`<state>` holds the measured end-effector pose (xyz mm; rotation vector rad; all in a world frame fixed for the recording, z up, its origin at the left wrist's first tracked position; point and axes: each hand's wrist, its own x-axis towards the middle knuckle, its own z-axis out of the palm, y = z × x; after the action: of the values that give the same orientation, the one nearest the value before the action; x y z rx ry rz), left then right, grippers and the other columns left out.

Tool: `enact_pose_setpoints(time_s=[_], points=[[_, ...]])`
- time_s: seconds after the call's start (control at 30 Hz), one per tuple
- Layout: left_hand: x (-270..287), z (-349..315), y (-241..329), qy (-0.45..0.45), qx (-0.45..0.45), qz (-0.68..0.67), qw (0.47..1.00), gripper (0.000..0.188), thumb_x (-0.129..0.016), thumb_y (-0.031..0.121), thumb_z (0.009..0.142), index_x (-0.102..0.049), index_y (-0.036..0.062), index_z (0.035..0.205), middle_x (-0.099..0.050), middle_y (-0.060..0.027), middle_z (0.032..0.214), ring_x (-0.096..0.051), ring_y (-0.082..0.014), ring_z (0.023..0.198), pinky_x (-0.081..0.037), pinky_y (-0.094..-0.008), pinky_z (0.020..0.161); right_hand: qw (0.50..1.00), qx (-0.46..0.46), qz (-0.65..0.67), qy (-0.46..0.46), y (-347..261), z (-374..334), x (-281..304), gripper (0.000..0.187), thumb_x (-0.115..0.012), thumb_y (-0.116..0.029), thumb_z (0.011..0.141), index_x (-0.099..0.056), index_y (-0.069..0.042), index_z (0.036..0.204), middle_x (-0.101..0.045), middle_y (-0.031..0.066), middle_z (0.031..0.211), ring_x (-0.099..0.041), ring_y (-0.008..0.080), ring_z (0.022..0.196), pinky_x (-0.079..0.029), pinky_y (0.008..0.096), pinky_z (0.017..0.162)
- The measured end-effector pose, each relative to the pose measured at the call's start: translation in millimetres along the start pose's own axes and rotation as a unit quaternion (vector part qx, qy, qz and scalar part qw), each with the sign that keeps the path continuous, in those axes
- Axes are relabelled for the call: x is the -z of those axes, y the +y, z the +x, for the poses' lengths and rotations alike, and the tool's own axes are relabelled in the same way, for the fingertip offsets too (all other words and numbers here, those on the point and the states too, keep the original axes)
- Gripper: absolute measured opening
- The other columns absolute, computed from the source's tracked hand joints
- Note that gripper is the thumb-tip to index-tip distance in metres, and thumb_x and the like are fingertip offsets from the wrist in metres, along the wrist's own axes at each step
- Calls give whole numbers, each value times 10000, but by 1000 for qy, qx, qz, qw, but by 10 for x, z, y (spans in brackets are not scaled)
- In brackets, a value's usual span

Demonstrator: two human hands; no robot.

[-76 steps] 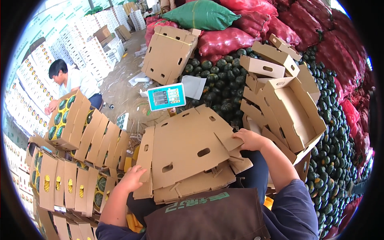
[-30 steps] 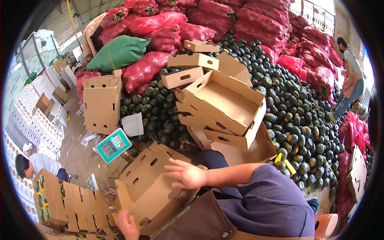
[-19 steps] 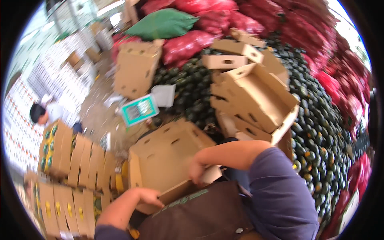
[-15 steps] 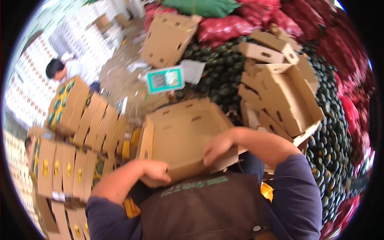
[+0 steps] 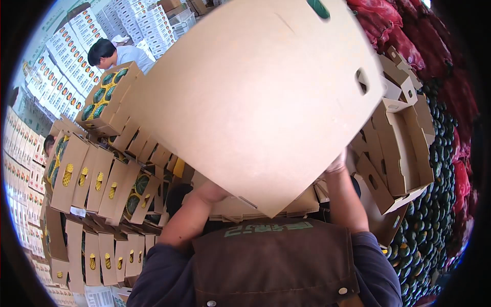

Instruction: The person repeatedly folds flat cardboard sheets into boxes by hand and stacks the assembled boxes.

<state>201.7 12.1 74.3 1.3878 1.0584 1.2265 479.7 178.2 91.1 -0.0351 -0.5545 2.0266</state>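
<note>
Our right grip (image 5: 337,162) is clasping the cardboard (image 5: 250,112) at its four o'clock; whether our left grip (image 5: 210,192) is holding, we cannot tell.

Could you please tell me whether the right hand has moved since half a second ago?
Yes. Judged against the open tray at right, the right hand has moved rightward and up the picture, nearer that tray, to the raised cardboard's edge.
</note>
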Motion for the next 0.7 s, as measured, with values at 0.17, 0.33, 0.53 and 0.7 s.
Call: enact_pose_setpoints(time_s=[0.17, 0.33, 0.53, 0.7], points=[[617, -118, 54, 438, 113, -127, 883, 486, -430, 394, 938, -422, 68, 1298, -500, -120, 1253, -488, -231, 1131, -393, -363, 958, 968, 76, -237, -37, -647, -26, -60, 554, -524, -381, 872, -412, -23, 1280, -506, 133, 1212, -521, 260, 1069, -456, 384, 898], [622, -149, 484, 219, -82, -16, 972, 380, -456, 378, 894, -504, 63, 1101, -539, -73, 1027, -520, -206, 985, -406, -350, 886, 863, -10, -487, -138, -737, -138, -313, 434, -652, -456, 791, -491, -66, 689, -508, 6, 704, -451, 82, 613, -364, 234, 540], [221, -540, 797, -116, -39, 601, 790, 252, -680, 243, 726, -555, 56, 839, -559, -74, 759, -527, -277, 811, -377, -396, 808, 496, 22, -834, -242, -800, -865, -464, 191, -720, -159, 703, -567, -60, 760, -549, 79, 713, -543, 243, 665, -444, 331, 608], [206, -849, 708, -194, -111, 703, 675, 303, -586, 147, 773, -563, 75, 1067, -614, -78, 922, -514, -233, 1092, -279, -534, 999, 319, -37, -894, -312, -726, -1198, -697, 320, -642, -109, 724, -583, -94, 1038, -611, 59, 946, -595, 250, 867, -365, 523, 944]])
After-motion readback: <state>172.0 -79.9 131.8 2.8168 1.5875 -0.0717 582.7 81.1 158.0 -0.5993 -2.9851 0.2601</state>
